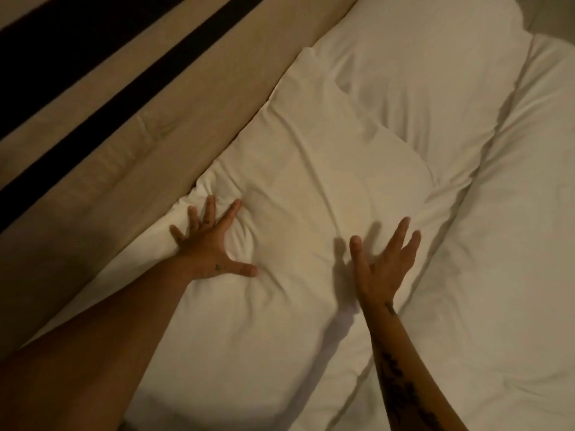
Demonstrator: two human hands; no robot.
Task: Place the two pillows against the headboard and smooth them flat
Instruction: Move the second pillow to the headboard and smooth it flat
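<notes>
Both hands splayed wide, gripping nothing: left hand [209,247] palm-down, pressing a dent into the near pillow [305,194] at its 9 o'clock edge by the headboard [130,150]; right hand [384,269] fingers spread over the pillow's 4 o'clock side, contact unclear. Near pillow lies flat and creased along the tan headboard, far pillow [420,66] at its 1 o'clock, also against the headboard, corner tucked under or butting the near one, can't tell which. White duvet [513,244] runs along both pillows at 3 o'clock.
</notes>
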